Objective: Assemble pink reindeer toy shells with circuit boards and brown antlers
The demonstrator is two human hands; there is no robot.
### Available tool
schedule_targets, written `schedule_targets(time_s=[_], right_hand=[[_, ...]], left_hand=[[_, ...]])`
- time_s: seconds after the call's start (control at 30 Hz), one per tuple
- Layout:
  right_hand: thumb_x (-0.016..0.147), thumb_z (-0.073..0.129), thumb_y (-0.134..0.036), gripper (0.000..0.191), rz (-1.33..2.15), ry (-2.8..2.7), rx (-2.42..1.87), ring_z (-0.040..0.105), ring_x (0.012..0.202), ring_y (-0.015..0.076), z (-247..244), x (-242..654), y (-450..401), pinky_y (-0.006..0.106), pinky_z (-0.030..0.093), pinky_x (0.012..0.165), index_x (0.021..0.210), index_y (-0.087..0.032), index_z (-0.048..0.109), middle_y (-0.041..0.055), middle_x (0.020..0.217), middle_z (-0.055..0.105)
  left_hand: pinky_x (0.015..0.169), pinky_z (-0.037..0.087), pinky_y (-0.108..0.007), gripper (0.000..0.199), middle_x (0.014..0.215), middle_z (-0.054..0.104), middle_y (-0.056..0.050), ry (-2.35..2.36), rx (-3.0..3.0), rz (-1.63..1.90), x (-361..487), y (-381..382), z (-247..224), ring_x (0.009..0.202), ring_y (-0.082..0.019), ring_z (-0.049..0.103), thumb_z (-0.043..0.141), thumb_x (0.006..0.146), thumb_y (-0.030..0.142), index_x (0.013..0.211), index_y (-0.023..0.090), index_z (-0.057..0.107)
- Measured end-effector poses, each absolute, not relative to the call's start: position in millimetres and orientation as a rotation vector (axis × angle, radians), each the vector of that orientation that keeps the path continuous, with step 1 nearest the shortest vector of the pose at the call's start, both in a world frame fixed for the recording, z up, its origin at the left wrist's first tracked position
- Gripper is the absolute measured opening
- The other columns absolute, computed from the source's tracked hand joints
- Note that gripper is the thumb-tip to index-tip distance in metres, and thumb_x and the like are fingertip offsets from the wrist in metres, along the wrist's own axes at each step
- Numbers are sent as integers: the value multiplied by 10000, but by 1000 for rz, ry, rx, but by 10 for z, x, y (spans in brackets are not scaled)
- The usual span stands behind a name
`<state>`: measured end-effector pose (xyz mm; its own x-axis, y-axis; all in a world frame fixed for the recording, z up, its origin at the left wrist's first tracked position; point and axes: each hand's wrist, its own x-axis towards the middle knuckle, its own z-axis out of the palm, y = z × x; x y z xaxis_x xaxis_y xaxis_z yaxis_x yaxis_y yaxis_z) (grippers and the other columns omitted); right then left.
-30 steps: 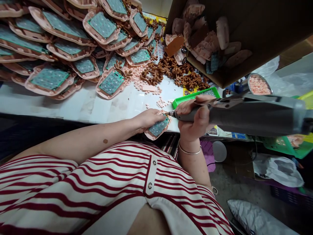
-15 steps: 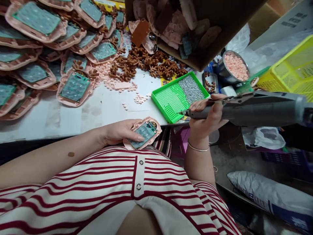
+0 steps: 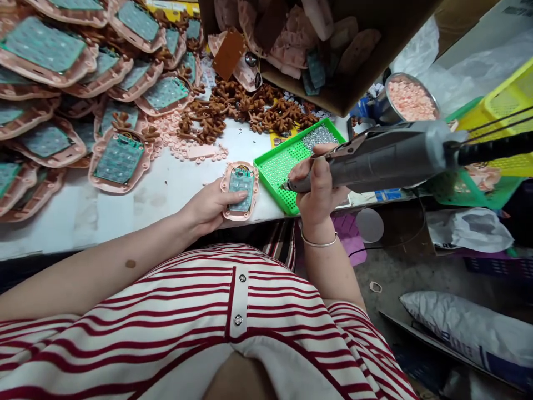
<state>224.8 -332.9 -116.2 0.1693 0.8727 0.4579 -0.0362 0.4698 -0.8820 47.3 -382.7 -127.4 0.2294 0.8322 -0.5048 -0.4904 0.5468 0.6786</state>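
Your left hand [image 3: 208, 206] clamps the pink plastic circuit-board shell [image 3: 240, 182], long axis away from you — left of the grey cylindrical screwdriver [image 3: 387, 156] your right hand [image 3: 318, 186] grips.

Workbench [image 3: 158, 194], white-topped and scuffed, spreading left of and beyond the left hand [image 3: 212, 204]; open cardboard box [image 3: 395, 33], dark inside, beyond the right hand [image 3: 318, 186], with yellow lattice plastic basket [image 3: 510, 105] well to that hand's right. Floor [image 3: 383, 272], bare grey, visible below and rightward of the right hand, with purple sheet [image 3: 343, 226] nearest under it and printed sack [image 3: 470, 322] lower and farther right. Light: cool, whitish, brightest across the benchtop, dimmer under the bench.
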Motion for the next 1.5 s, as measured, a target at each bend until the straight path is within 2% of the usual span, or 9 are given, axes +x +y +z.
schedule_targets(time_s=[0.23, 0.4, 0.6, 0.73, 0.9, 1.03, 1.2, 1.37, 1.5], right_hand=[[814, 634, -612, 341, 740, -1236, -798, 525, 435, 110, -1123, 2232, -3328, 266, 482, 413, 968, -308, 621, -58, 612, 519], [824, 647, -583, 315, 709, -1278, -736, 516, 419, 101, -1120, 2219, -3306, 259, 469, 411, 962, -301, 625, -63, 615, 519], [887, 596, -475, 189, 585, -1218, -515, 474, 416, 95, -875, 2197, -3406, 224, 412, 391, 955, -305, 644, -79, 543, 416], [899, 567, -512, 212, 666, -1226, -433, 434, 391, 101, -726, 2099, -3600, 236, 406, 382, 963, -320, 634, -87, 526, 377], [885, 598, -506, 223, 892, -1302, -395, 510, 452, 126, -874, 1959, -3744, 277, 448, 440, 1041, -348, 611, -70, 570, 458], [888, 576, -532, 244, 914, -1344, -372, 523, 462, 130, -994, 1919, -3732, 285, 445, 452, 1077, -378, 594, -66, 608, 509], [912, 562, -473, 230, 929, -1344, -342, 520, 475, 115, -1015, 1887, -3739, 261, 479, 475, 1097, -341, 596, -71, 619, 498], [913, 573, -512, 244, 914, -1372, -383, 518, 478, 106, -1014, 1889, -3767, 253, 497, 486, 1082, -336, 576, -78, 614, 502], [920, 554, -515, 240, 887, -1392, -400, 525, 488, 104, -1026, 1894, -3760, 249, 500, 493, 1082, -340, 580, -78, 625, 508]], left_hand=[[689, 601, -289, 371, 881, 740, -81, 939, 408, 951, 450, -3818, -1288, 733, -176, 700, 812, 676, 124, 1023, 94, 684], [679, 615, -338, 388, 878, 731, -64, 934, 371, 991, 450, -3814, -1286, 698, -180, 696, 820, 680, 145, 1033, 124, 661], [679, 607, -356, 363, 858, 729, -81, 939, 393, 1022, 458, -3794, -1287, 710, -197, 694, 802, 682, 150, 1014, 113, 659], [655, 589, -358, 351, 845, 715, -76, 956, 423, 1014, 471, -3781, -1298, 674, -190, 673, 784, 685, 167, 1011, 111, 669], [713, 564, -339, 311, 832, 700, -55, 957, 469, 1047, 493, -3780, -1317, 697, -175, 657, 767, 689, 171, 983, 121, 679], [779, 555, -336, 330, 883, 709, -62, 943, 507, 1062, 501, -3780, -1312, 758, -178, 660, 772, 677, 184, 987, 115, 680], [734, 558, -324, 325, 853, 693, -52, 959, 504, 1055, 505, -3776, -1286, 705, -157, 640, 773, 668, 183, 970, 114, 675], [701, 552, -299, 309, 793, 679, -28, 964, 487, 1071, 510, -3775, -1287, 679, -147, 629, 779, 662, 179, 946, 121, 673], [712, 544, -299, 332, 837, 699, -42, 939, 487, 1075, 514, -3773, -1298, 721, -159, 640, 794, 648, 184, 952, 123, 676]])
